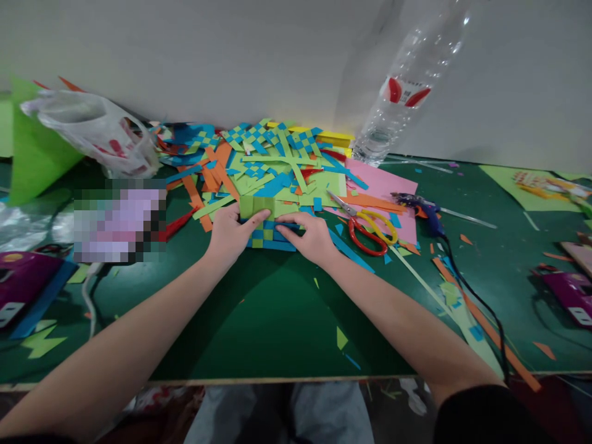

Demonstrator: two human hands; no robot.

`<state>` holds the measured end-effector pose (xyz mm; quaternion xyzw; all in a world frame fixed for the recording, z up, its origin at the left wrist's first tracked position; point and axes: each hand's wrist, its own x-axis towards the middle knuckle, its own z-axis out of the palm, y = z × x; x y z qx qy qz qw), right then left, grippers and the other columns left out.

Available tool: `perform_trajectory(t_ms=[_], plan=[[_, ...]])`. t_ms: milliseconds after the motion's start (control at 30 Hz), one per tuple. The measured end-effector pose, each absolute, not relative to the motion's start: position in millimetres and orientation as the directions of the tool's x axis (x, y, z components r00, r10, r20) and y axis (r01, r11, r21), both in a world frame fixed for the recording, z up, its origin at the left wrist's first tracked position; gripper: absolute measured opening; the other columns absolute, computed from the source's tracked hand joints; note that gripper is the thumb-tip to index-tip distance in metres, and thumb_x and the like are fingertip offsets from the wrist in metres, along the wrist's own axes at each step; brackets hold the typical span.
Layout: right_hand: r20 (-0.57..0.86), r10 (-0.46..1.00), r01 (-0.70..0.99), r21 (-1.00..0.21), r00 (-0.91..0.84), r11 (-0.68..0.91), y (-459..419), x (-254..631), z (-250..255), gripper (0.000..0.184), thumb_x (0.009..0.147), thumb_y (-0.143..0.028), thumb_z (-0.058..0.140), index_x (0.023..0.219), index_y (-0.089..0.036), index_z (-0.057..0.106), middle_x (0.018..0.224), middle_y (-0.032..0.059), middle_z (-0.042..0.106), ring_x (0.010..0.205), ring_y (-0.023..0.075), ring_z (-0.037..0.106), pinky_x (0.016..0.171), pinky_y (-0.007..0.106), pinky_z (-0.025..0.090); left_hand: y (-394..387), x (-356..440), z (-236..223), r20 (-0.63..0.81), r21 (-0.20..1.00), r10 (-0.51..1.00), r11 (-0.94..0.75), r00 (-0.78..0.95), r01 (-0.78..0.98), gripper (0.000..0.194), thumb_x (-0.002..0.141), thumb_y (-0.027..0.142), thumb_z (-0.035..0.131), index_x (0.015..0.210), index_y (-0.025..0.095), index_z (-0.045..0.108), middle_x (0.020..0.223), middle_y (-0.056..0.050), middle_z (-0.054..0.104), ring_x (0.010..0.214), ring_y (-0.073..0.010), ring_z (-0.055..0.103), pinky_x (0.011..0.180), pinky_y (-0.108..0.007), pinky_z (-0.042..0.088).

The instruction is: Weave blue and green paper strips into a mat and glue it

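Over the green table [272,314], the left hand [226,234] clamps woven paper [264,235] while the right hand [315,240] touches it, grip unclear

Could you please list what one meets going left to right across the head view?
White plastic bag, left hand, blue-and-green woven paper, right hand, scissors with red and yellow handles, blue glue gun, far-right light green paper.

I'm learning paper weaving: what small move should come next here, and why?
Probably nudge the blue strips snug with the right hand while the left hand steadies the woven piece: its green strips run on unwoven at the far side, and the right hand is at the blue strips.
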<state>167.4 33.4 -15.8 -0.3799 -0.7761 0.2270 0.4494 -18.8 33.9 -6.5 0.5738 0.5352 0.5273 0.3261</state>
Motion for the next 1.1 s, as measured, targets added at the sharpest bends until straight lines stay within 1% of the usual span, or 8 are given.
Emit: perform_trajectory(t_ms=[233, 333, 467, 600, 667, 767, 933, 1100], plan=[[0.551, 0.773, 0.379, -0.673, -0.316, 0.635, 35, 167, -16, 0.013, 0.090, -0.029, 0.064, 0.096, -0.024, 0.074, 0.096, 0.0004, 0.077, 0.092, 0.0182, 0.071, 0.087, 0.033, 0.053, 35, -19, -9, 0.313, 0.919, 0.941, -0.265, -0.132, 0.291, 0.024, 0.073, 0.044, 0.078, 0.086, 0.024, 0.075, 0.086, -0.003, 0.074, 0.080, -0.0254, 0.069, 0.067, -0.036, 0.058], [0.561, 0.776, 0.394, -0.669, -0.288, 0.630, 35, 167, -15, 0.012, 0.090, -0.025, 0.063, 0.095, -0.023, 0.073, 0.096, 0.0012, 0.077, 0.092, 0.0186, 0.070, 0.087, 0.034, 0.053, 38, -19, -13, 0.314, 0.935, 0.940, -0.283, -0.129, 0.216, 0.026, 0.074, 0.045, 0.077, 0.089, 0.023, 0.073, 0.088, -0.004, 0.073, 0.081, -0.0236, 0.069, 0.070, -0.036, 0.058], [0.580, 0.794, 0.426, -0.681, -0.184, 0.596, 37, 170, -15, 0.011, 0.090, -0.025, 0.063, 0.095, -0.021, 0.072, 0.096, 0.0030, 0.075, 0.093, 0.0199, 0.068, 0.086, 0.035, 0.053, 49, -23, -19, 0.305, 0.951, 0.918, -0.306, -0.253, 0.034, 0.029, 0.080, 0.049, 0.070, 0.093, 0.023, 0.070, 0.091, -0.003, 0.071, 0.088, -0.0191, 0.068, 0.083, -0.034, 0.057], [0.579, 0.806, 0.449, -0.693, -0.120, 0.564, 40, 171, -16, 0.010, 0.089, -0.026, 0.062, 0.095, -0.023, 0.070, 0.098, 0.0024, 0.075, 0.096, 0.0202, 0.067, 0.088, 0.037, 0.053, 53, -25, -22, 0.244, 0.962, 0.940, -0.265, -0.237, -0.062, 0.030, 0.085, 0.051, 0.063, 0.090, 0.022, 0.071, 0.093, -0.008, 0.072, 0.093, -0.0231, 0.069, 0.087, -0.039, 0.057], [0.572, 0.812, 0.450, -0.698, -0.118, 0.557, 40, 171, -17, 0.010, 0.090, -0.027, 0.062, 0.095, -0.024, 0.070, 0.099, 0.0020, 0.075, 0.098, 0.0204, 0.067, 0.090, 0.039, 0.053, 51, -24, -23, 0.237, 0.967, 0.947, -0.252, -0.217, -0.042, 0.032, 0.086, 0.052, 0.062, 0.094, 0.022, 0.071, 0.096, -0.010, 0.072, 0.094, -0.0249, 0.069, 0.084, -0.040, 0.059], [0.552, 0.827, 0.444, -0.718, -0.107, 0.537, 39, 170, -16, 0.011, 0.089, -0.026, 0.060, 0.095, -0.024, 0.069, 0.100, 0.0022, 0.075, 0.098, 0.0203, 0.068, 0.091, 0.039, 0.053, 46, -23, -25, 0.247, 0.969, 0.952, -0.244, -0.181, 0.038, 0.035, 0.086, 0.054, 0.061, 0.101, 0.024, 0.070, 0.100, -0.008, 0.072, 0.093, -0.0246, 0.069, 0.080, -0.039, 0.059], [0.520, 0.852, 0.417, -0.763, -0.055, 0.493, 39, 170, -13, 0.012, 0.089, -0.026, 0.059, 0.097, -0.022, 0.068, 0.101, 0.0031, 0.074, 0.097, 0.0201, 0.069, 0.091, 0.038, 0.053, 45, -23, -25, 0.240, 0.962, 0.962, -0.217, -0.130, 0.168, 0.034, 0.080, 0.045, 0.070, 0.105, 0.022, 0.068, 0.102, -0.006, 0.073, 0.095, -0.0229, 0.069, 0.087, -0.039, 0.058], [0.534, 0.843, 0.360, -0.776, -0.060, 0.518, 40, 171, -13, 0.012, 0.090, -0.024, 0.059, 0.095, -0.022, 0.069, 0.101, 0.0023, 0.075, 0.097, 0.0179, 0.069, 0.090, 0.035, 0.054, 43, -18, -17, 0.259, 0.959, 0.965, -0.252, -0.035, 0.131, 0.044, 0.073, 0.044, 0.078, 0.107, 0.020, 0.065, 0.101, -0.008, 0.074, 0.093, -0.0235, 0.071, 0.087, -0.040, 0.059]])
